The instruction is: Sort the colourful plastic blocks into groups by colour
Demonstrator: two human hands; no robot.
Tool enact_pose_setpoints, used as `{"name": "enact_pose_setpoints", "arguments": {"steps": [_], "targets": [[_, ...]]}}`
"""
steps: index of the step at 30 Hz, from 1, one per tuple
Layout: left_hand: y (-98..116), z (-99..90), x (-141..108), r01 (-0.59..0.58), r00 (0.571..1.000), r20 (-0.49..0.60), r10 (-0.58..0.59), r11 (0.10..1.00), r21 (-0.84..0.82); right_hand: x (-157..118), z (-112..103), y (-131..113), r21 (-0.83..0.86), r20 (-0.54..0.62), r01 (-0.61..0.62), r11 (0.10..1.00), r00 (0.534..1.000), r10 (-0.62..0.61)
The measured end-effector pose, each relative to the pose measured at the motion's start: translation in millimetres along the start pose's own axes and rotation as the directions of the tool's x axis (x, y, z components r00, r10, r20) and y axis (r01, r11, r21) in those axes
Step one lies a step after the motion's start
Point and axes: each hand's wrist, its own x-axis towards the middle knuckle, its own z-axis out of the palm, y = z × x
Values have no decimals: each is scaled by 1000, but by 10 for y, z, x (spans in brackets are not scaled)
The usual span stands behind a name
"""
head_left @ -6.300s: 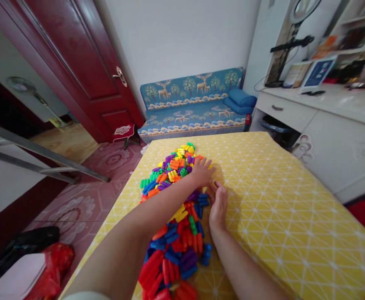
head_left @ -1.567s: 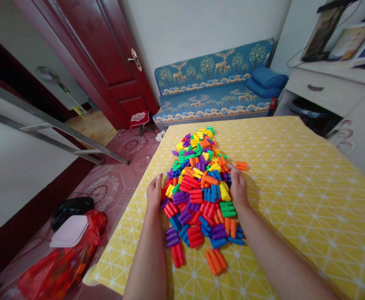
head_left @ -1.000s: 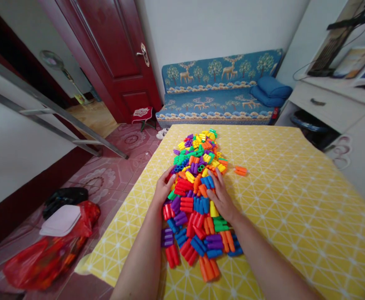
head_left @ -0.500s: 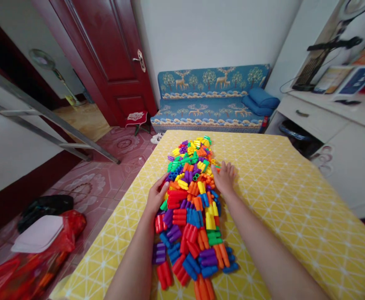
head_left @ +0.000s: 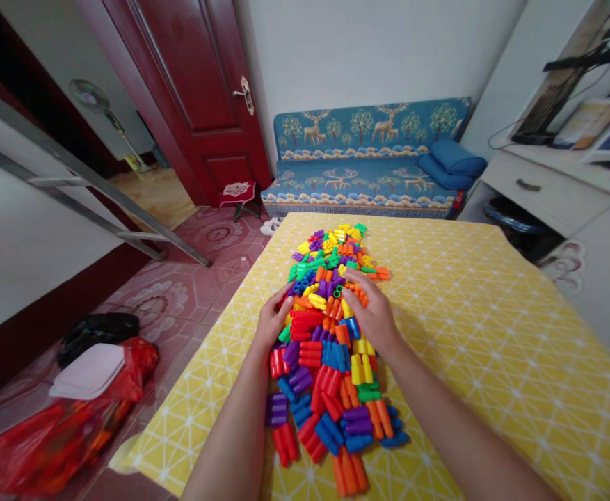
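Observation:
A long heap of plastic building pieces [head_left: 330,362], shaped like joined tubes in red, blue, purple, orange, yellow and green, runs down the table. My left hand [head_left: 272,321] rests against the heap's left side, fingers apart, close to some red pieces [head_left: 305,321]. Over the right side of the heap lies my right hand [head_left: 375,313], its fingers spread across orange and yellow pieces. A green ring-ended piece [head_left: 338,291] shows between the hands. Neither hand is closed round a piece, as far as I can see.
A yellow patterned cloth [head_left: 455,292] covers the table. Beyond it stands a blue sofa [head_left: 367,167]. On the floor at left lie a red plastic bag [head_left: 28,445] and a black bag [head_left: 99,334], near a metal ladder [head_left: 90,195]. A white cabinet [head_left: 560,202] stands at right.
My right hand has moved left, from beside the heap onto its right side. My left hand stays at the left side. The camera view has shifted slightly.

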Motion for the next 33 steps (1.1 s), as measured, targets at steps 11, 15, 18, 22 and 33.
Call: {"name": "enact_pose_setpoints", "arguments": {"steps": [11,15,18,22,33], "targets": [[6,2,-9,11,1000,-20,-11,1000,15,-805,-315,-137,-207,35,78,975,997,-73],[-32,5,-1,3,1000,-12,-3,1000,7,-984,-350,-71,-275,131,75,959,991,-40],[-34,10,-3,5,1000,-9,-5,1000,-9,-1056,-274,-6,-298,175,50,953,985,3],[-26,11,-10,28,1000,-6,-28,999,-23,-1049,-197,135,-169,117,-60,984,990,80],[10,16,-6,48,999,-19,-48,999,-13,-988,-301,263,478,62,-430,766,886,459]]}}
